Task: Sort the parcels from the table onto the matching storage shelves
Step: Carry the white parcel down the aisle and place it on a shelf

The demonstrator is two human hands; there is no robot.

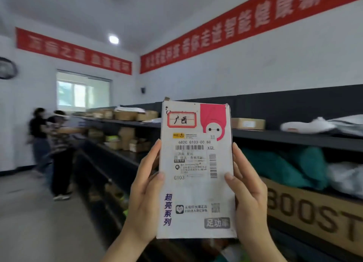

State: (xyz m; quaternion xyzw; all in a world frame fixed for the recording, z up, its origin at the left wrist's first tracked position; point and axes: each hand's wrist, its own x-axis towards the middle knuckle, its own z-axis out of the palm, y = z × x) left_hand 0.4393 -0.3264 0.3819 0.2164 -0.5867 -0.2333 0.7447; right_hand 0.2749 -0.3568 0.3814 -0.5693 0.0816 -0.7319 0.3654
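**Parcel held upright in both hands, label toward the camera**

The parcel (196, 169) is a flat white carton with a pink graphic panel in its upper right corner showing a small round white face. A red-bordered sticker (181, 120) near the top carries two handwritten characters. Below it sit a yellow logo strip, one horizontal barcode, one vertical barcode and the printed codes "G103" and "XGL". Purple characters run down the lower left edge, and a grey badge occupies the lower right corner. The top corners are scuffed.

The long axis stands vertical. The printed face points at the camera, text upright, top edge up.

The parcel is in mid-air at centre frame, in front of the storage shelves (294, 138). The left hand (145, 197) clasps the left edge, thumb on the front face. The right hand (248, 191) clasps the right edge the same way. Both hands are closed on the carton.

Behind, dark shelving runs along the right wall in several tiers. The top tier holds brown boxes (248, 123) and white soft bags (308, 125). A lower tier holds teal bags (282, 166) above a large carton printed "BOOST" (314, 214). Two red banners (235, 26) hang on the walls. Two blurred people (57, 144) stand at the far left by one window (83, 92).
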